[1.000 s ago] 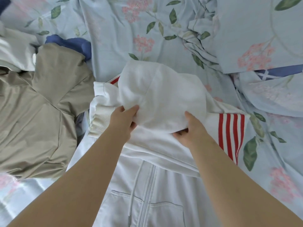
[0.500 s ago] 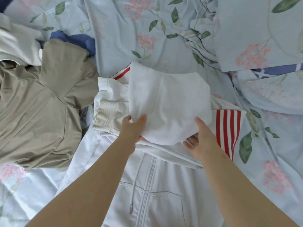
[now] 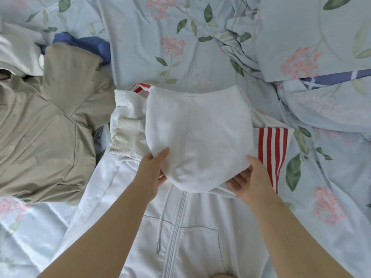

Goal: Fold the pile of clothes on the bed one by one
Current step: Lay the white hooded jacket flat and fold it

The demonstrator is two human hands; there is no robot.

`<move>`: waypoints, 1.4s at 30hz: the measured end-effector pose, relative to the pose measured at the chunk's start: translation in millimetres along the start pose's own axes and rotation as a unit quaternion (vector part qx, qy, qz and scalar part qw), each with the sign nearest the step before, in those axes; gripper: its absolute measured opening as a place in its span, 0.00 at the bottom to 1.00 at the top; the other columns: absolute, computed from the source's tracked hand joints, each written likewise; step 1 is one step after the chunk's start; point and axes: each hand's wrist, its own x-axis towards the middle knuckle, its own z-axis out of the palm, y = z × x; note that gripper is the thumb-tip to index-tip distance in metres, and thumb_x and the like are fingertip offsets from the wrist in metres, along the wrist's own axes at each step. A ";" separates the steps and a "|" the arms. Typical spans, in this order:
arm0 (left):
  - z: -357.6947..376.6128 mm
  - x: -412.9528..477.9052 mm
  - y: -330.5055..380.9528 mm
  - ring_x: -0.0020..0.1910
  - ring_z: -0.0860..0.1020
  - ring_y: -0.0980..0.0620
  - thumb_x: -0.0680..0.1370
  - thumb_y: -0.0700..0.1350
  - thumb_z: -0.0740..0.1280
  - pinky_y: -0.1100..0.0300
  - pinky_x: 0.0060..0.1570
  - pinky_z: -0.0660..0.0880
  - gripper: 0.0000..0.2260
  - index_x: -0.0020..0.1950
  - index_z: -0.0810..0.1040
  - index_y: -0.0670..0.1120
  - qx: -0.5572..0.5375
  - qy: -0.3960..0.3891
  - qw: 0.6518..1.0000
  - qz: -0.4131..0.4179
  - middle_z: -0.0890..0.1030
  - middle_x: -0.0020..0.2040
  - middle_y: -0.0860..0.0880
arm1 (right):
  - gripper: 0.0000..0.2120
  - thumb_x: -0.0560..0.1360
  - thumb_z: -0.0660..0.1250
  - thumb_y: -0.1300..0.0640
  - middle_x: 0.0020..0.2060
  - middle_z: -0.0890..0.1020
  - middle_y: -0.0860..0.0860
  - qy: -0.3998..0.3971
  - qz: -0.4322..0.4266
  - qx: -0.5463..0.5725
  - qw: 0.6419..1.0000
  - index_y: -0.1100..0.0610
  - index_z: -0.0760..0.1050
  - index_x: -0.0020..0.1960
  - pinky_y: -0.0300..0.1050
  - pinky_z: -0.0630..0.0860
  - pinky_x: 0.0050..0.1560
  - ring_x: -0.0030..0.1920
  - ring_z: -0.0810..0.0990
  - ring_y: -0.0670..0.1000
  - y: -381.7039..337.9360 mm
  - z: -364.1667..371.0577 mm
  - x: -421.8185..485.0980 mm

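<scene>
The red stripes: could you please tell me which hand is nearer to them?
Right. The right hand holds the hood right beside the stripes; the left hand holds its far side.

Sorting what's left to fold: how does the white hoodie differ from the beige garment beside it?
The white hoodie has a zip, a drawcord and red stripes; the beige garment is plain. The white hoodie lies front up with the left hand and right hand holding its hood; the beige garment lies rumpled, with no hand on it. Both rest on the floral bed sheet.
</scene>
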 end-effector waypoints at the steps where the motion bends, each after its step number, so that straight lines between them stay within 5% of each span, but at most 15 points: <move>1: 4.7 3.9 1.0 0.52 0.80 0.47 0.75 0.45 0.70 0.53 0.48 0.78 0.15 0.61 0.74 0.45 0.004 0.017 0.999 0.026 0.81 0.55 0.46 | 0.12 0.74 0.68 0.52 0.49 0.81 0.53 0.001 -0.009 -0.011 1.000 0.55 0.74 0.55 0.54 0.78 0.48 0.51 0.79 0.56 -1.4 5.1 4.6; 4: 17.9 1.0 10.3 0.55 0.79 0.48 0.77 0.39 0.67 0.51 0.54 0.77 0.14 0.62 0.73 0.44 0.040 0.001 0.998 0.057 0.80 0.58 0.46 | 0.15 0.74 0.69 0.56 0.56 0.81 0.54 -0.025 -0.045 0.015 0.999 0.54 0.74 0.61 0.58 0.76 0.58 0.54 0.79 0.56 -8.6 23.5 7.7; 8: -1.2 -13.7 25.2 0.52 0.81 0.53 0.79 0.37 0.60 0.56 0.53 0.79 0.11 0.59 0.76 0.46 -0.027 -0.119 0.990 0.063 0.83 0.52 0.50 | 0.16 0.72 0.63 0.61 0.56 0.82 0.54 -0.170 -0.072 0.188 0.965 0.57 0.75 0.60 0.57 0.74 0.58 0.57 0.80 0.57 -6.2 11.8 -7.1; 12: -40.6 -7.2 10.2 0.50 0.78 0.48 0.77 0.36 0.63 0.56 0.48 0.76 0.16 0.65 0.73 0.44 0.075 0.015 0.997 0.021 0.80 0.52 0.48 | 0.10 0.74 0.61 0.61 0.46 0.82 0.52 -0.006 0.054 -0.040 0.998 0.56 0.75 0.54 0.50 0.70 0.55 0.49 0.79 0.53 38.7 -12.7 -13.2; 14: -47.5 -8.2 3.6 0.48 0.78 0.49 0.77 0.39 0.66 0.56 0.46 0.75 0.15 0.64 0.72 0.44 0.081 0.016 0.997 -0.003 0.80 0.51 0.49 | 0.08 0.75 0.63 0.57 0.47 0.82 0.51 0.039 0.036 -0.052 0.997 0.55 0.75 0.54 0.49 0.71 0.53 0.48 0.80 0.51 48.1 -10.0 -13.6; 17: -47.9 -14.4 6.1 0.50 0.79 0.51 0.78 0.37 0.64 0.58 0.46 0.76 0.12 0.61 0.73 0.46 0.070 -0.040 0.997 0.005 0.81 0.53 0.49 | 0.08 0.75 0.67 0.54 0.48 0.81 0.52 0.027 -0.034 -0.056 0.997 0.54 0.74 0.54 0.49 0.77 0.49 0.48 0.80 0.52 42.6 2.0 -14.7; 21: -52.1 -18.6 18.0 0.54 0.80 0.49 0.79 0.36 0.61 0.53 0.54 0.76 0.12 0.60 0.76 0.46 -0.093 -0.081 0.992 0.026 0.83 0.55 0.47 | 0.05 0.75 0.64 0.62 0.41 0.83 0.49 -0.127 -0.025 0.100 0.986 0.54 0.75 0.48 0.48 0.76 0.51 0.44 0.81 0.50 36.6 8.7 -27.1; 24: -62.2 -13.1 9.7 0.57 0.78 0.47 0.78 0.42 0.65 0.51 0.50 0.76 0.14 0.63 0.74 0.48 0.019 0.003 1.000 -0.001 0.80 0.59 0.47 | 0.06 0.74 0.62 0.61 0.41 0.80 0.50 -0.021 0.051 -0.032 0.998 0.54 0.75 0.49 0.46 0.72 0.47 0.43 0.77 0.51 58.4 -3.1 -20.7; 27: -67.9 -11.9 -3.8 0.56 0.79 0.47 0.76 0.42 0.69 0.54 0.45 0.77 0.18 0.65 0.72 0.46 0.126 -0.017 0.991 -0.046 0.80 0.59 0.47 | 0.13 0.75 0.63 0.51 0.46 0.78 0.50 0.110 0.050 -0.047 0.992 0.55 0.73 0.58 0.52 0.70 0.51 0.45 0.76 0.49 68.8 -5.5 -15.1; 30: -67.4 -14.7 -12.5 0.56 0.80 0.46 0.76 0.35 0.65 0.52 0.53 0.78 0.15 0.63 0.74 0.42 0.075 -0.091 0.991 -0.068 0.82 0.57 0.44 | 0.25 0.73 0.69 0.44 0.51 0.80 0.50 0.062 0.024 -0.065 0.996 0.55 0.69 0.65 0.56 0.75 0.54 0.49 0.78 0.50 65.3 9.7 -15.8; 33: -71.6 -15.3 -16.0 0.55 0.80 0.46 0.77 0.33 0.64 0.53 0.56 0.78 0.13 0.60 0.75 0.41 -0.009 -0.121 0.991 -0.056 0.82 0.56 0.44 | 0.12 0.73 0.68 0.61 0.46 0.80 0.52 0.028 0.009 -0.034 0.999 0.57 0.74 0.57 0.52 0.79 0.47 0.46 0.79 0.52 67.3 19.3 -17.0; 35: -78.7 -12.4 -21.1 0.52 0.79 0.48 0.76 0.35 0.67 0.55 0.52 0.77 0.14 0.61 0.74 0.42 0.124 -0.051 0.991 0.008 0.81 0.53 0.46 | 0.07 0.73 0.66 0.65 0.41 0.77 0.53 0.084 -0.020 -0.046 0.995 0.61 0.74 0.51 0.51 0.77 0.51 0.44 0.77 0.52 79.7 12.5 -14.8; 37: -84.8 -7.3 -32.5 0.48 0.78 0.48 0.73 0.38 0.72 0.55 0.49 0.76 0.17 0.60 0.72 0.43 0.277 0.033 0.957 0.083 0.80 0.50 0.47 | 0.14 0.72 0.68 0.63 0.36 0.72 0.55 0.143 -0.033 -0.125 0.981 0.69 0.71 0.54 0.48 0.73 0.46 0.38 0.71 0.52 101.9 -0.5 -6.1; 42: -91.3 5.2 -59.6 0.47 0.78 0.47 0.69 0.49 0.75 0.54 0.47 0.76 0.16 0.49 0.72 0.47 0.401 0.054 0.899 0.170 0.77 0.50 0.44 | 0.22 0.62 0.77 0.53 0.57 0.71 0.53 0.155 -0.017 -0.236 0.959 0.47 0.68 0.50 0.62 0.71 0.62 0.54 0.72 0.58 143.8 -16.6 10.6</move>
